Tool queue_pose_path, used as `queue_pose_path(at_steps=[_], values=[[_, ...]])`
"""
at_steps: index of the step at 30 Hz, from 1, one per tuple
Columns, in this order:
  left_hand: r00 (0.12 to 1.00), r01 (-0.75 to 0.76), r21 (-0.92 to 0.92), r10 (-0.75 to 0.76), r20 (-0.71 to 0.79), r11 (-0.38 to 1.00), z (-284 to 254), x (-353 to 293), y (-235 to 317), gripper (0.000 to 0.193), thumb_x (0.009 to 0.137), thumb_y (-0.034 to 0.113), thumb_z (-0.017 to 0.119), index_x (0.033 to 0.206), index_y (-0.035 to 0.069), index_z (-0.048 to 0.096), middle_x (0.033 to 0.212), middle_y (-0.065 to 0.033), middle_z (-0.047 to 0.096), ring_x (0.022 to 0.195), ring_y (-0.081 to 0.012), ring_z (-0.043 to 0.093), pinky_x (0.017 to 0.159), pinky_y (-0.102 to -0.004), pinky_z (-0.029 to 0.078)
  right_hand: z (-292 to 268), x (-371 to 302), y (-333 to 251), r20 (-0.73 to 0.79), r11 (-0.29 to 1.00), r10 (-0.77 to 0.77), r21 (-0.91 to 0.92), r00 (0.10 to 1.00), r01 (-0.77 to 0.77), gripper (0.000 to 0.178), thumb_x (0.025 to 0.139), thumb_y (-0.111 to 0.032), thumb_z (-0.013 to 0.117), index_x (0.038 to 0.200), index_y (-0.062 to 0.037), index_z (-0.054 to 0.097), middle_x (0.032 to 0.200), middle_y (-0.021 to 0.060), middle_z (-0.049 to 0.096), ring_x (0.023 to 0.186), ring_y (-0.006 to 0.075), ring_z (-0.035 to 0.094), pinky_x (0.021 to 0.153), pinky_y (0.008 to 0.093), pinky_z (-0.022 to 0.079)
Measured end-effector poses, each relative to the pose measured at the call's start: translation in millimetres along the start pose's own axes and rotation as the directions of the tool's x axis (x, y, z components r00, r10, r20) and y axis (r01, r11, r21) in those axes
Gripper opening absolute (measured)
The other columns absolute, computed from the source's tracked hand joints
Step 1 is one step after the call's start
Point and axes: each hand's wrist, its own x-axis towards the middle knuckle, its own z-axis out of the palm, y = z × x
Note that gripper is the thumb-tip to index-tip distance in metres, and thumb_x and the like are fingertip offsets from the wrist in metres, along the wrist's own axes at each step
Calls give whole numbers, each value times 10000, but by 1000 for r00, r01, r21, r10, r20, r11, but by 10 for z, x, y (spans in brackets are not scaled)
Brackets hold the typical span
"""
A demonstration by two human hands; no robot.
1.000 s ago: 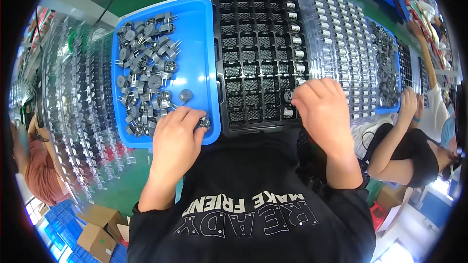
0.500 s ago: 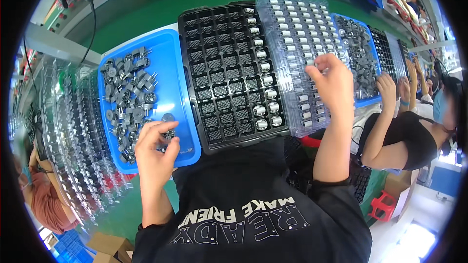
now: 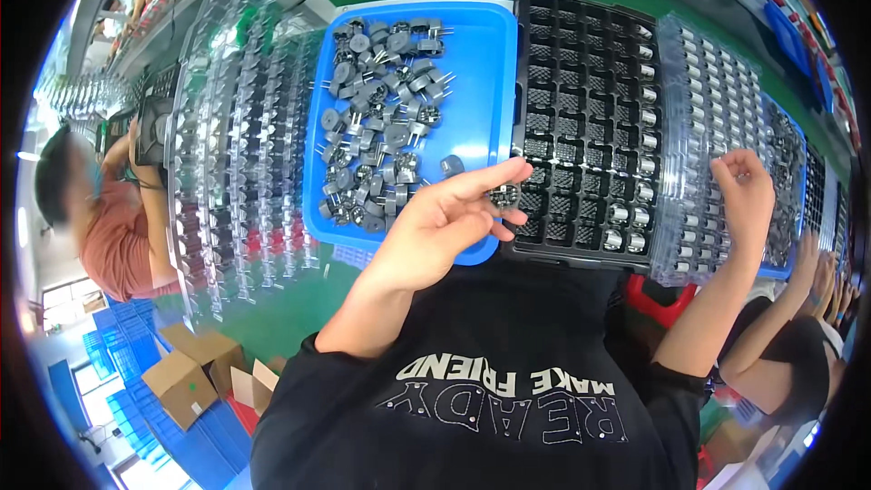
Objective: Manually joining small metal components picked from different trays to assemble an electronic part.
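My left hand (image 3: 440, 222) is closed on a small round grey part (image 3: 504, 198) with metal showing on it, held at the fingertips over the near right corner of a blue bin (image 3: 481, 127). Many similar round grey parts with thin metal pins (image 3: 372, 127) lie heaped in that bin, and one grey part (image 3: 452, 163) sits apart, next to my hand. My right hand (image 3: 748, 191) hovers above stacked clear plastic trays (image 3: 671, 154) of silver cylinders (image 3: 694, 113). Its thumb and fingers are pinched together; anything between them is hidden.
Between my hands lies a black compartment tray (image 3: 567, 127) with silver cylinders in its right column and near corner. Tall stacked clear trays (image 3: 236, 145) stand left of the bin. Co-workers sit on both sides; one person's arm (image 3: 780, 318) reaches in at right.
The view has swung left. My left hand has moved from over the blue bin's parts toward the black tray, now with a grey part in its fingers. My right hand stays over the clear trays.
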Motion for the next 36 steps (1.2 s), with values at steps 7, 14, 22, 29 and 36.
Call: queue_pose_path(at_steps=[7,14,22,29,36], values=[[997,80,68,-80,0,994,-8,-18,68,483,1003,-99,396,1443,17,558,1370,-136,632,1047,-188,699,913,-307,569,33,25,-92,2,996,-64,-61,998,64,143,865,-160,721,923,-36,678,743,10,646,685,93,565,653,280,465],[986,124,-39,-118,117,992,-41,-80,63,354,1029,8,558,1382,0,589,1262,-98,668,943,-146,695,867,-292,565,-69,-83,-40,40,999,-40,25,998,39,132,853,-74,691,973,-24,715,777,-3,642,670,75,518,646,251,444],[999,-11,11,11,-30,1000,5,39,61,236,1055,126,549,1251,8,609,1158,-118,700,899,-160,712,821,-310,597,13,-221,-223,-62,962,-162,212,985,172,103,920,-7,673,1023,-2,680,967,62,688,847,124,640,757,267,523],[999,-49,13,50,-20,999,207,179,164,253,1059,109,554,1279,-10,591,1077,-54,678,880,-124,684,799,-277,568,552,-1048,-1312,-6,478,-229,870,973,118,177,916,81,673,1090,54,668,1035,133,697,849,163,698,757,260,566],[962,-271,85,273,-15,959,320,147,117,277,1057,168,585,1271,-8,595,1109,-51,669,951,-106,652,793,-264,565,563,-1152,-1697,-162,559,-535,668,829,492,297,743,8,869,1013,21,746,959,118,712,836,192,693,732,282,562]])
